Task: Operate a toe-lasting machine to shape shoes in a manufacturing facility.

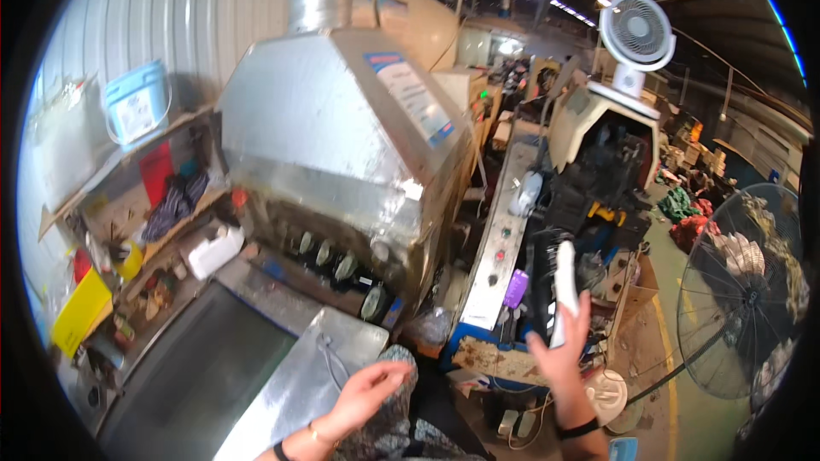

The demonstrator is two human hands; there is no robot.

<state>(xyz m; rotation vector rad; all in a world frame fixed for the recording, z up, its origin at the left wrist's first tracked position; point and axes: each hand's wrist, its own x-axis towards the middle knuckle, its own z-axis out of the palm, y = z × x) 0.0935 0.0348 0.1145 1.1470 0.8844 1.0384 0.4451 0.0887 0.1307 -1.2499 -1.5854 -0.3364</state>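
My left hand (369,391) is held over my lap beside a bare metal sheet. Its fingers are loosely stretched, with nothing visible in them. A pair of metal tongs or pliers (334,362) lies on that sheet, just beyond the hand. On the right, my right hand (561,350) is open, thumb and fingers spread about the lower end of a long white curved piece (566,280). Whether the fingers touch it is unclear. The white piece lies over a black part of the machine. A purple object (516,288) sits left of it, on the machine's edge.
A large metal hood (316,111) stands ahead over a row of dark fittings. A dark flat surface (201,376) is at left, below shelves with a blue bucket (137,103). A white fan (637,30) tops the machine; a big floor fan (750,294) stands right.
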